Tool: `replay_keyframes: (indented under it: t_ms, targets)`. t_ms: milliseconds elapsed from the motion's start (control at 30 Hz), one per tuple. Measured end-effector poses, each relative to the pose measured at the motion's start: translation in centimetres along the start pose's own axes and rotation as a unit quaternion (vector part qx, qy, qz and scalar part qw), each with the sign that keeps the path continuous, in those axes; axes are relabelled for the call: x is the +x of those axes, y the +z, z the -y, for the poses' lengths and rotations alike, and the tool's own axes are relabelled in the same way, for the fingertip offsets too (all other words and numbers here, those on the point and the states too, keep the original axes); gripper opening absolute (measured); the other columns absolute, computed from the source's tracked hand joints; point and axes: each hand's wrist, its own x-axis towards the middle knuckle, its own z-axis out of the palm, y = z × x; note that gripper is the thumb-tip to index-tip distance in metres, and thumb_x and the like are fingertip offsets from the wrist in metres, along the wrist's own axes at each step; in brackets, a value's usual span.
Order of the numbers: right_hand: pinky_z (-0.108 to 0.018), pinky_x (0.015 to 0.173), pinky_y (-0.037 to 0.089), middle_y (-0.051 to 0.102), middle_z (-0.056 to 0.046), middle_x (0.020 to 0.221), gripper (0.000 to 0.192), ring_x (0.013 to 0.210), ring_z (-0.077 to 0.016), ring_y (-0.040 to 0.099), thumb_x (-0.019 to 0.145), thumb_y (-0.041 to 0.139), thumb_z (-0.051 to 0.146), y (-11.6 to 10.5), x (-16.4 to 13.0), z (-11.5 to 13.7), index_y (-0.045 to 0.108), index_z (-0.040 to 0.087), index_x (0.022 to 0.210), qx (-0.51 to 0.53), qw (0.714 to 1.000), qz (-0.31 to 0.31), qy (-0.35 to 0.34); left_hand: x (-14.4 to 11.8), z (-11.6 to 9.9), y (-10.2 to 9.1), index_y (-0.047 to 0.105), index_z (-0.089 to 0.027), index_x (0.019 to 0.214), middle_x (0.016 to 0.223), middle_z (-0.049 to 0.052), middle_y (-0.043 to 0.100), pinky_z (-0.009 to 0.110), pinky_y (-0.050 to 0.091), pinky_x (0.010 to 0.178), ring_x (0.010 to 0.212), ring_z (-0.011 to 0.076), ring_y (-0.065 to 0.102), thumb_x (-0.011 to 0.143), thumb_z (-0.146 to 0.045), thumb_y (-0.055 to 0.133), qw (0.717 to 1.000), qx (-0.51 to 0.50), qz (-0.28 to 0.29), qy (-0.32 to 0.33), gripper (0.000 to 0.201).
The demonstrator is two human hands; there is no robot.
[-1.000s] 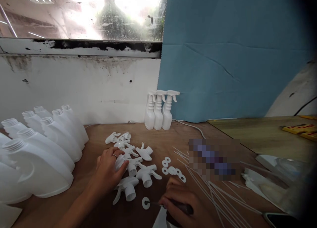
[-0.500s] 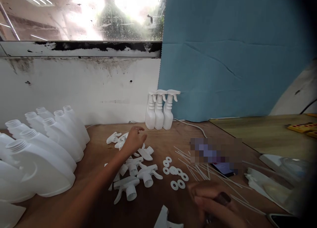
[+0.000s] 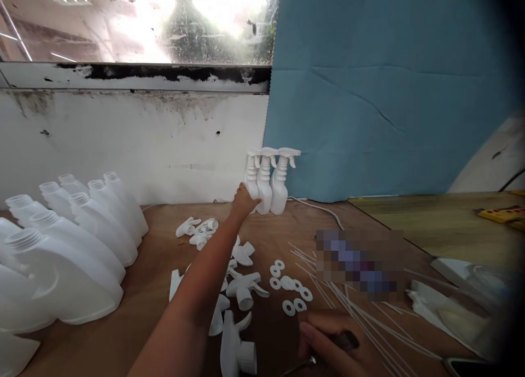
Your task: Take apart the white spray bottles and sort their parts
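Observation:
At the back of the table, my left hand (image 3: 246, 199) is closed about the lower part of the leftmost white spray bottle (image 3: 251, 172), thumb across its front. Two more spray bottles (image 3: 279, 188) stand upright beside it. My right hand (image 3: 332, 339), low in the view, is closed on a tool with a dark handle (image 3: 348, 341) and a thin metal shaft; its exact kind is unclear. Under and beside my left forearm lie several loose trigger spray heads (image 3: 245, 288). White ring washers (image 3: 288, 307) lie just beyond my right hand, with thin white tubes (image 3: 328, 273) to their right.
Several open white bottles (image 3: 82, 267) stand in rows on the left. A partly blurred phone-like object (image 3: 361, 262) lies right of centre. Clear plastic bags (image 3: 451, 306) and a dark device (image 3: 467, 366) lie at the right edge. A white cable (image 3: 324, 206) runs along the back.
My left hand has moved from above the spray heads, up and right, to the leftmost spray bottle. The near spray head has shifted left and now lies beside my left forearm; my right hand moved slightly left and down.

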Motion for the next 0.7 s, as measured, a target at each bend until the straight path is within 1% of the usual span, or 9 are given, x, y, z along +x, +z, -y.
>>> replay_keyframes:
  t_ms: [167,233,300,367,467,567,600,633,700]
  targets:
    - [-0.027,0.054,0.041,0.055,0.000,0.054,0.052,0.054,-0.0171,0.054,0.092,0.050,0.055,-0.1,0.3,-0.6,0.064,0.020,0.057,0.043,0.997,-0.068,0.014,-0.7,-0.1,-0.7,0.052,-0.014,0.124,0.115,0.010,0.059,0.046,0.048,0.092,0.104,0.0242,0.059,0.089,-0.032,0.063,1.000,0.003,-0.008,-0.011,0.041]
    - [-0.027,0.055,0.044,0.061,-0.002,0.059,0.045,0.056,-0.0181,0.059,0.091,0.053,0.054,0.0,0.5,-1.3,0.070,0.021,0.066,0.084,0.991,-0.107,0.008,-1.5,-0.5,-1.9,0.052,-0.013,0.124,0.112,0.010,0.060,0.046,0.048,0.092,0.103,0.0242,0.059,0.088,-0.032,0.064,0.999,-0.010,-0.031,-0.009,0.042]
    - [-0.029,0.056,0.049,0.071,-0.005,0.073,0.041,0.061,-0.0211,0.065,0.089,0.055,0.058,0.1,0.8,-1.9,0.073,0.022,0.088,0.161,0.977,-0.141,-0.014,-2.8,-1.1,-3.7,0.050,-0.013,0.126,0.112,0.010,0.060,0.046,0.046,0.094,0.105,0.0248,0.058,0.086,-0.030,0.065,0.998,-0.032,-0.061,0.001,0.046]
    - [-0.033,0.055,0.051,0.074,-0.008,0.082,0.050,0.059,-0.0230,0.067,0.087,0.052,0.065,-0.1,1.1,-2.3,0.069,0.022,0.107,0.235,0.957,-0.169,-0.026,-4.9,-2.0,-6.0,0.046,-0.012,0.129,0.112,0.011,0.060,0.044,0.044,0.095,0.106,0.0245,0.057,0.084,-0.025,0.063,0.994,-0.061,-0.088,0.022,0.050]
    - [-0.031,0.051,0.050,0.072,-0.007,0.068,0.052,0.049,-0.0210,0.064,0.085,0.053,0.068,-0.8,1.5,-1.9,0.069,0.021,0.098,0.272,0.938,-0.217,-0.012,-10.0,-3.5,-9.8,0.046,-0.017,0.129,0.110,0.006,0.062,0.032,0.046,0.091,0.101,0.0206,0.058,0.081,-0.022,0.055,0.987,-0.116,-0.088,0.071,0.050]
    - [-0.024,0.044,0.045,0.066,-0.003,0.060,0.037,0.047,-0.0165,0.059,0.082,0.067,0.057,-1.5,1.8,-0.9,0.068,0.020,0.085,0.279,0.928,-0.246,-0.024,-16.8,-4.2,-12.9,0.054,-0.023,0.121,0.099,-0.001,0.065,0.026,0.050,0.075,0.088,0.0190,0.061,0.075,-0.025,0.052,0.980,-0.156,-0.009,0.123,0.046]
    - [-0.022,0.041,0.043,0.065,-0.002,0.062,0.035,0.047,-0.0150,0.057,0.079,0.071,0.055,-1.6,1.9,-0.5,0.068,0.021,0.088,0.292,0.923,-0.247,-0.031,-19.1,-4.2,-13.7,0.054,-0.023,0.122,0.103,-0.001,0.065,0.024,0.051,0.073,0.089,0.0187,0.062,0.075,-0.025,0.052,0.976,-0.170,0.037,0.133,0.047]
    - [-0.021,0.038,0.040,0.064,-0.002,0.065,0.037,0.047,-0.0137,0.055,0.075,0.075,0.054,-1.6,1.8,-0.2,0.068,0.022,0.094,0.312,0.918,-0.245,-0.033,-21.1,-4.0,-14.3,0.051,-0.024,0.127,0.112,0.000,0.063,0.024,0.051,0.074,0.094,0.0192,0.062,0.076,-0.026,0.053,0.964,-0.205,0.113,0.122,0.051]
    - [-0.019,0.035,0.037,0.060,0.002,0.064,0.052,0.043,-0.0114,0.049,0.064,0.083,0.058,-1.3,1.4,0.2,0.067,0.027,0.103,0.363,0.901,-0.235,-0.015,-24.2,-3.4,-15.3,0.050,-0.025,0.129,0.124,0.002,0.059,0.025,0.052,0.077,0.102,0.0218,0.061,0.077,-0.029,0.057,0.945,-0.208,0.232,0.100,0.053]
